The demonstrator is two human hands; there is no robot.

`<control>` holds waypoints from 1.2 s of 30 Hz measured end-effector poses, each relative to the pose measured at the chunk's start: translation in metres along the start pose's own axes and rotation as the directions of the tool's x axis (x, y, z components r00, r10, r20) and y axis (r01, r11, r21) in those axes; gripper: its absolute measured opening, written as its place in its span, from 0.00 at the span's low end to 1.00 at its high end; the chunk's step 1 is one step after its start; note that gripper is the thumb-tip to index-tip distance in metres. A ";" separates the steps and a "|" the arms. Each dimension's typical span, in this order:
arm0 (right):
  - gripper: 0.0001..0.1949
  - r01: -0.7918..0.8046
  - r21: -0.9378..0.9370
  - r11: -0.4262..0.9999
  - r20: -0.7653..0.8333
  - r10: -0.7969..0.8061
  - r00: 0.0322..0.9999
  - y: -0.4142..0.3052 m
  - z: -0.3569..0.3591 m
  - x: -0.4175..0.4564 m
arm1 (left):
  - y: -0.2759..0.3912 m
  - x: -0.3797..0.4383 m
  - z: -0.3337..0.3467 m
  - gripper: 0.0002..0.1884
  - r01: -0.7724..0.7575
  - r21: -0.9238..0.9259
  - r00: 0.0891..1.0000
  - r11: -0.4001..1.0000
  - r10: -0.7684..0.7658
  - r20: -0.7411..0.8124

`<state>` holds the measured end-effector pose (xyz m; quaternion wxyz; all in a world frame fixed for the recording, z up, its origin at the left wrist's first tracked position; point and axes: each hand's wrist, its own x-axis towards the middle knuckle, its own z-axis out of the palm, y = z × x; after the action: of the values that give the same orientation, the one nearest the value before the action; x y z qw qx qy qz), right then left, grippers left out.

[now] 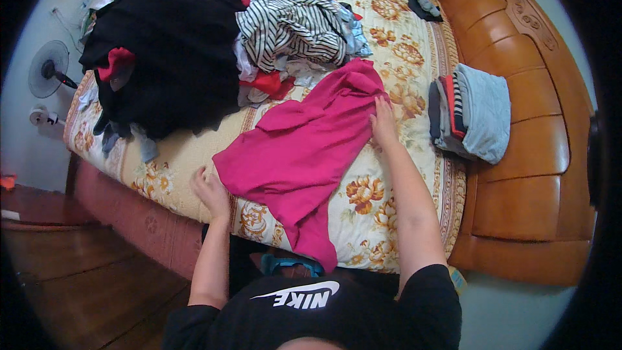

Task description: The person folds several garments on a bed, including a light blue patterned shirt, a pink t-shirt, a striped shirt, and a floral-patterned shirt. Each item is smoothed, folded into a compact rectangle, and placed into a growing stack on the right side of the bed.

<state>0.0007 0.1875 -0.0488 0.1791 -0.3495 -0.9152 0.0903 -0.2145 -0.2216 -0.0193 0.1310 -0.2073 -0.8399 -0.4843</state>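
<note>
A magenta long-sleeved top [296, 155] lies spread and creased on the flower-patterned bedcover [252, 216] before me. One sleeve stretches down to the bed's near edge. My left hand [210, 192] is beside the left edge of the top, its fingers apart and slightly curled, with no cloth visible in it. At the far right edge of the top, my right hand [385, 119] rests its outstretched fingers against the bunched fabric. No fold of cloth shows gripped in that hand.
A large black garment [170, 43] and a striped garment [291, 24] top a clothes heap. Folded clothes [486, 112] are stacked against the wooden headboard [520, 170] on the right. Small dark items [423, 8] lie farther back. A fan [48, 69] stands beyond the bed.
</note>
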 end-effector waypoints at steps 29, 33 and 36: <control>0.09 -0.395 0.630 0.669 0.448 0.103 0.888 -0.095 -0.277 -0.220 | 0.089 0.044 -0.077 0.06 -0.305 -0.331 0.601 0.893 0.450 0.661; 0.14 -0.390 0.196 0.900 0.892 0.002 0.451 -0.073 -0.278 -0.248 | 0.104 0.030 -0.094 0.06 -0.065 -0.296 0.617 0.953 0.272 0.739; 0.12 -0.341 0.173 0.924 0.838 0.044 0.544 -0.077 -0.287 -0.266 | 0.134 0.027 -0.120 0.07 -0.148 -0.229 0.426 0.962 0.271 0.863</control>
<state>0.2497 -0.0366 0.1667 -0.2243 -0.3334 -0.8204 0.4068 -0.1723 -0.2603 0.1535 -0.2793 -0.5392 -0.7214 -0.3330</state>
